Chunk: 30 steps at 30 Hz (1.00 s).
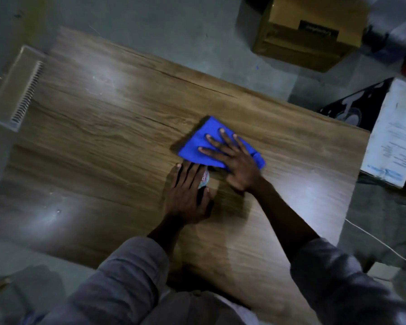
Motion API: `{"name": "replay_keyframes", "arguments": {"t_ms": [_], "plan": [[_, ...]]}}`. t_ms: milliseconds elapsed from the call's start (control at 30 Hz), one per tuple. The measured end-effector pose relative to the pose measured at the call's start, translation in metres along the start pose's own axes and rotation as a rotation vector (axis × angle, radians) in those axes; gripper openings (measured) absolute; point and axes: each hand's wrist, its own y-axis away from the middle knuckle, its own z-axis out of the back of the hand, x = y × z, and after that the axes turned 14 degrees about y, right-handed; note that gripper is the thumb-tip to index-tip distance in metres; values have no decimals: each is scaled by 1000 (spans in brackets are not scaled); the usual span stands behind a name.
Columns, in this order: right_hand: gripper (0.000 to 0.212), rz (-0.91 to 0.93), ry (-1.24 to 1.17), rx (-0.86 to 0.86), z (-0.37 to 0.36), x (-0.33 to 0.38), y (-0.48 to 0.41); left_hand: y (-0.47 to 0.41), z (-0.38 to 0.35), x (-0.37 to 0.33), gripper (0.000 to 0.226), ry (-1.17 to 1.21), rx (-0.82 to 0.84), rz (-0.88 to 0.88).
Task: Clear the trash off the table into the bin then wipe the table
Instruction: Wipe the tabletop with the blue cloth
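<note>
A folded blue cloth (204, 143) lies flat on the wooden table (99, 137), right of its middle. My right hand (230, 158) presses on the cloth with straight, spread fingers. Just below and left of it, my left hand (188, 191) lies over a small printed wrapper or container (204, 180) on the table. Only a sliver of that item shows between the fingers and thumb, so its shape stays unclear. No bin is in view.
A clear plastic tray with a ribbed insert (17, 90) sits at the table's left edge. On the floor beyond are a cardboard box (307, 31), a white box with printed labels (394, 134) and a white cable (380, 242).
</note>
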Motion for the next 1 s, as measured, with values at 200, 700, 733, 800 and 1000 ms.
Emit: {"name": "replay_keyframes", "arguments": {"t_ms": [200,700,733,800,1000], "plan": [[65,-950,-66,-179,9,-97,23,0,3,-4,72,-45,25,34],[76,-653,-11,-139,3,-65,-31,1,2,-2,71,-83,38,31],[74,-864,-41,-133,9,-68,-34,1,1,-1,72,-83,42,31],[76,-1054,-79,-87,19,-53,-49,1,0,-1,71,-89,42,23],[60,-80,27,-52,-3,30,-44,1,-1,0,62,-94,-8,-36]]}}
